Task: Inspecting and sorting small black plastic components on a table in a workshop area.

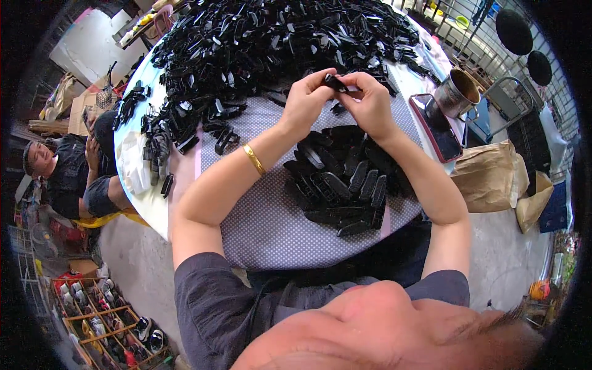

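Observation:
Between both hands, above the table, is a small glossy black plastic piece. My left hand, with a gold bangle on its wrist, pinches one end. The fingers of my right hand close on the other end. Below my hands lies a near heap of long, ridged black plastic pieces, partly behind my right forearm. Beyond my hands a much larger pile of similar black pieces spreads over the far part of the table. Their exact kind I cannot make out.
A dotted cloth covers the round table. At its right lie a phone in a red case and a metal mug; white gloves lie left. Brown paper bags stand right. Another person sits at left, near a shoe rack.

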A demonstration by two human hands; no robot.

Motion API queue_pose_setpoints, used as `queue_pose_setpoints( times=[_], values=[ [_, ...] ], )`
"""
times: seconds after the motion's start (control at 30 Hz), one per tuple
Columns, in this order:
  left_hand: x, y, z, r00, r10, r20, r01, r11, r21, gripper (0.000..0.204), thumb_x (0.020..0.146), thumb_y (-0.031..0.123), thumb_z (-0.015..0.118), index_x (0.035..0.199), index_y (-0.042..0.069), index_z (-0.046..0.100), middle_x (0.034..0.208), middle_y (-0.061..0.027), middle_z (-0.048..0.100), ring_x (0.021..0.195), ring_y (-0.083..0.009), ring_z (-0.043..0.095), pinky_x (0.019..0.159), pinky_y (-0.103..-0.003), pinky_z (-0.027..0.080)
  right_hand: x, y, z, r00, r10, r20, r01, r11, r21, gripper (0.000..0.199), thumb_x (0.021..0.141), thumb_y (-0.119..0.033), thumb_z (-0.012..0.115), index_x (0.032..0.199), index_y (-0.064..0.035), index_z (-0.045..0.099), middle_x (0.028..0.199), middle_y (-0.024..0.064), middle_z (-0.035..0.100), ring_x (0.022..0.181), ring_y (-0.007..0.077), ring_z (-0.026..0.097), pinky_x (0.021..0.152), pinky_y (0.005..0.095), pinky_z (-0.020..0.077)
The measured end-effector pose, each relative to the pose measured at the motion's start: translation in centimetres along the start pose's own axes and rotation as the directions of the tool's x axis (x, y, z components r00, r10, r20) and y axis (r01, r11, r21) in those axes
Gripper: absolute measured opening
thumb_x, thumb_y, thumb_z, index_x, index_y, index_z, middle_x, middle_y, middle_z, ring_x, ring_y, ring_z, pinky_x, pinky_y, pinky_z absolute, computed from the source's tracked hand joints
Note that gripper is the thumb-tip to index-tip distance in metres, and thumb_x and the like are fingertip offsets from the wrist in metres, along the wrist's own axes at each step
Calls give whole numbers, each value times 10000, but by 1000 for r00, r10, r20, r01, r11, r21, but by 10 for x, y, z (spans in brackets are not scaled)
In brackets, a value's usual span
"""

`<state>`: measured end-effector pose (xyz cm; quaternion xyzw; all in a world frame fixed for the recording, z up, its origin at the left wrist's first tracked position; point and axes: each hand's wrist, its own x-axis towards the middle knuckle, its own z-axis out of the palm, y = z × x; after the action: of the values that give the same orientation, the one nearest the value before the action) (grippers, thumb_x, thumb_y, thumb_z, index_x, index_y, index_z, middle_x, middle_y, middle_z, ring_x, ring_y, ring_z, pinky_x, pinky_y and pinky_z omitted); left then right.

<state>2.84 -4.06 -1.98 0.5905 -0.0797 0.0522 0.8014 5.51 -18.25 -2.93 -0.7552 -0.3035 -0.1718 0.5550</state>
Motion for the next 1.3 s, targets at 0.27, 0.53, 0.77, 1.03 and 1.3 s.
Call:
queue_pose_setpoints(
  times=[0.27, 0.53, 0.77, 1.03, 1.3],
  values=[
    [8, 13, -9, 988, 85, 128, -101, 988, 119, 273, 867, 91, 520, 1109, -33, 545, 1038, -92, 595, 952, -126, 542, 847, -247, 437, 11, -6, -12, 977, 159, 142, -167, 985, 40, 278, 777, -81, 646, 1022, 10, 548, 903, 66, 604, 809, 118, 585, 696, 243, 500],
    [14, 23, -22, 943, 63, 326, -95, 992, 84, 232, 854, 68, 528, 1057, -32, 579, 1021, -110, 606, 944, -160, 566, 856, -260, 443, 6, -11, -15, 916, 171, 363, -225, 968, 112, 331, 820, -138, 616, 1100, 30, 560, 851, 39, 629, 741, 73, 565, 662, 219, 467],
    [13, 24, -22, 960, 29, 279, -56, 995, 88, 238, 844, 69, 544, 1054, -36, 580, 985, -131, 620, 920, -159, 575, 840, -253, 448, 8, -12, -13, 958, 84, 275, -83, 996, -14, 291, 762, -206, 666, 964, -2, 621, 657, 72, 599, 576, 89, 479, 541, 250, 412],
    [7, 45, -13, 793, -257, 553, -404, 458, 792, 361, 749, 287, 670, 1003, 36, 622, 865, -157, 642, 788, -173, 608, 718, -279, 475, 30, 12, -93, 809, 203, 551, 91, 883, -460, 287, 676, -108, 666, 954, -42, 637, 850, 80, 639, 740, 173, 600, 681, 276, 480],
    [13, 26, -14, 901, -366, 232, -50, 443, 895, 351, 780, 329, 638, 783, -22, 631, 579, -96, 582, 477, -134, 563, 485, -275, 451, 21, 23, -31, 889, 16, 457, 186, 900, -395, 290, 701, -168, 666, 955, -35, 623, 803, 131, 630, 705, 202, 607, 667, 302, 485]
  ],
)
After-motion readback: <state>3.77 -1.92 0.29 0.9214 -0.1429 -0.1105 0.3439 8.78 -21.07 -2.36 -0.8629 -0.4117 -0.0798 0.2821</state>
